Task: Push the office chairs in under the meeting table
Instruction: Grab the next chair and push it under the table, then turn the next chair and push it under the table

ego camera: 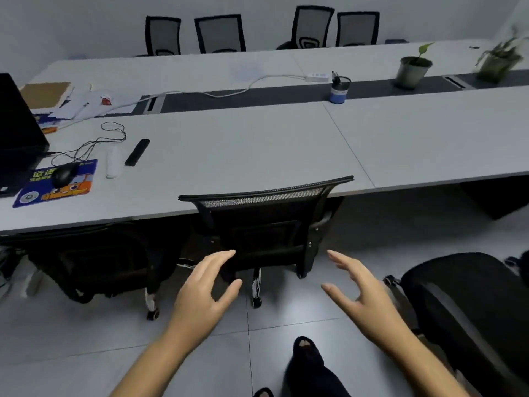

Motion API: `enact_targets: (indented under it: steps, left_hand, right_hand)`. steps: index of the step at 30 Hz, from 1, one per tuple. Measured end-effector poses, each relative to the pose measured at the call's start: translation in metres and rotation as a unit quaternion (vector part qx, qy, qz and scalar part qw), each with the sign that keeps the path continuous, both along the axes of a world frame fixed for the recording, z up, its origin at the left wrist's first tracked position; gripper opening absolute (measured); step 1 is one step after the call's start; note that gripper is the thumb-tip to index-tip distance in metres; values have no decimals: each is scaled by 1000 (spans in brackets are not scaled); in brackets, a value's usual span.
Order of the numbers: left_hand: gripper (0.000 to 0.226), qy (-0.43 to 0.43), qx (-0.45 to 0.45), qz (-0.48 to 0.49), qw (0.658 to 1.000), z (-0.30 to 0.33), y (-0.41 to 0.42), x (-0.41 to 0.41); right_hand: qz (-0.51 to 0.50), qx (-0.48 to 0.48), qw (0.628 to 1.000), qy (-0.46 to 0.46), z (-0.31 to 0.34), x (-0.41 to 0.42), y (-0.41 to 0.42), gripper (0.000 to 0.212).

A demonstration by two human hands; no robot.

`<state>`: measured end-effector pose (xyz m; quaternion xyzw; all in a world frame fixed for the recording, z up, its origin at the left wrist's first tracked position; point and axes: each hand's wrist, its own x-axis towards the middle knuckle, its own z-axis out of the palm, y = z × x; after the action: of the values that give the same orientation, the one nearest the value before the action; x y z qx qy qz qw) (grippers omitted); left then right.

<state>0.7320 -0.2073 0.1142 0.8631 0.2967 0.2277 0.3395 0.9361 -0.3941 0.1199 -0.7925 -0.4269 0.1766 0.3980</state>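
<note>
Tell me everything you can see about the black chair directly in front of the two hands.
The chair is black, with a mesh back in a curved frame, armrests and a wheeled base on the tiled floor. It stands upright, its back toward the camera, its seat under the grey table. The left hand and right hand are open just behind it, seemingly not touching.

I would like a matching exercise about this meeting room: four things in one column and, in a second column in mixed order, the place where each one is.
Things
1. computer mouse
2. potted plant
3. middle chair
4. black remote

Places
A. on the dark strip along the middle of the table
B. at the near table edge, just ahead of the left hand and right hand
C. on the blue mouse pad
D. on the bare tabletop, right of the mouse pad

Pairs: 1-C, 2-A, 3-B, 4-D
</note>
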Motion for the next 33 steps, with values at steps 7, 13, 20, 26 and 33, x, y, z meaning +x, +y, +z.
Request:
enact_targets:
  steps: [7,13,20,26,33]
  left_hand:
    - [45,-24,-114,-27,993,-3,-61,-14]
    - [44,-29,-157,-80,984,-9,-108,-5]
    - [43,-20,-171,-158,972,-15,-184,42]
    - [41,-29,-169,-232,958,-16,-298,96]
    - [44,-11,-155,-326,932,-23,-428,151]
  right_hand:
    - [-169,-3,981,93,-6,-54,-91,46]
    - [-311,35,939,140,-2,-76,-159,44]
    - [-441,79,878,167,-5,-79,-254,40]
    - [-503,106,842,164,-5,-64,-370,40]
    - [-558,119,810,135,-19,-50,-506,45]
